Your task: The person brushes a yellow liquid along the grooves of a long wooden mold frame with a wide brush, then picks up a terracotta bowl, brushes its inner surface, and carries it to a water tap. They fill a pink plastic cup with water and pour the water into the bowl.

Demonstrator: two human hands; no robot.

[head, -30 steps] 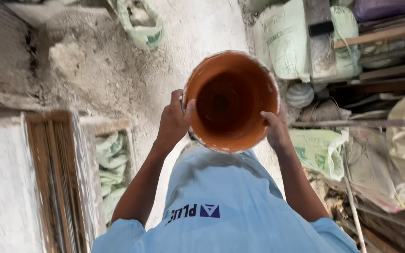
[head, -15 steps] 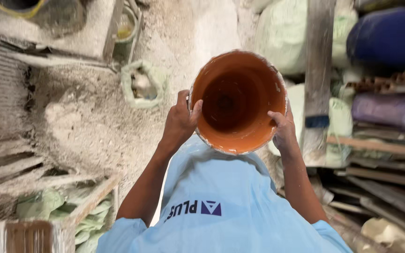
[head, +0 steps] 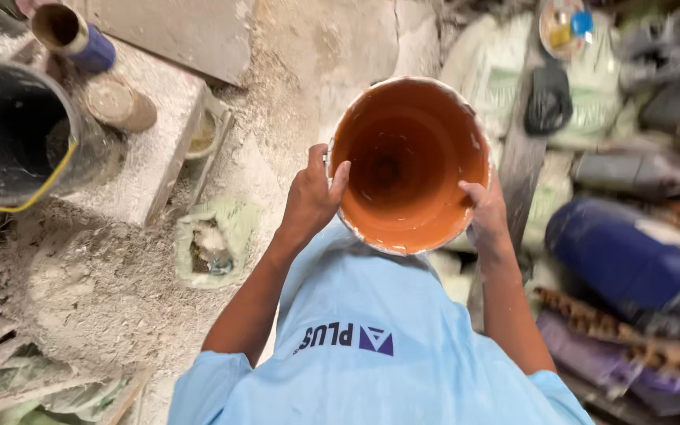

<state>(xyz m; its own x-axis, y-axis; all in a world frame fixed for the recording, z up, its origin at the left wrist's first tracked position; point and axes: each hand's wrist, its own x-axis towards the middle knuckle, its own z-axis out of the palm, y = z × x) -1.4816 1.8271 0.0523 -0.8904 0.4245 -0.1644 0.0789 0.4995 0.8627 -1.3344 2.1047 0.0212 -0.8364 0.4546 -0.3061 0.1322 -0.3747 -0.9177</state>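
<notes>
Orange round plastic bucket (head: 408, 161), open top up and empty, is held chest-high over the dusty floor. Far left sits a big black bucket (head: 9, 134) on a pale concrete slab (head: 159, 142); left hand (head: 312, 197) grips the rim, thumb inside; right hand (head: 485, 208) clasps the opposite rim; blue drum (head: 623, 252) lies right.
</notes>
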